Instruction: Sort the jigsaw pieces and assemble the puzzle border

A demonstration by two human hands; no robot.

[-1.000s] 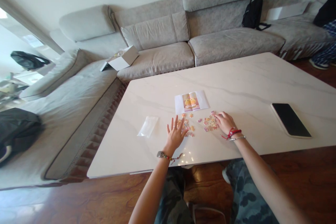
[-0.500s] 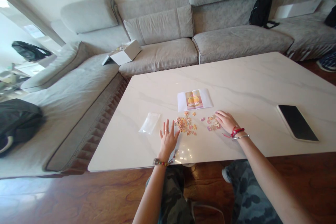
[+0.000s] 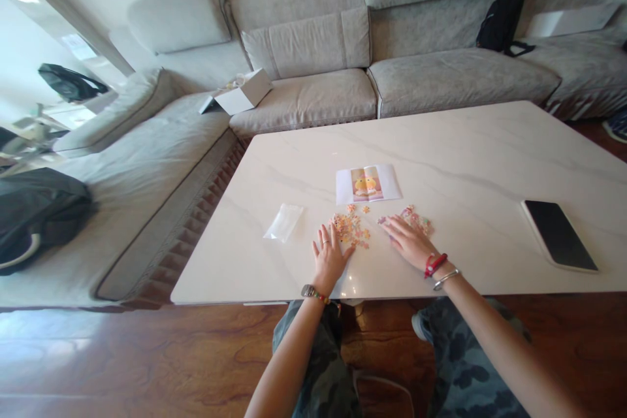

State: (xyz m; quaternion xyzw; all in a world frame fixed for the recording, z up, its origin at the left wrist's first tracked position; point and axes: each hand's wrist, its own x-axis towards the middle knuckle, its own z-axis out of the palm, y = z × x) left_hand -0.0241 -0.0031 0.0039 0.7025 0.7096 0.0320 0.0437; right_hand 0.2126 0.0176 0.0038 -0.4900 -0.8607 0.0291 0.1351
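Many small orange-pink puzzle pieces (image 3: 351, 227)

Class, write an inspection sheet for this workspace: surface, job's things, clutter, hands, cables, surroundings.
Surface: glossy, veined white table.
Job's things: left puzzle pile, right puzzle pile, picture sheet beyond them.
Clutter: clear plastic bag left; dark-screened device right.
Hands: left hand spread beside left pile; right hand near right pile, grip unclear.
Cables: nothing seen on the tabletop.
Surroundings: grey sofa holding black backpack; wooden floor.
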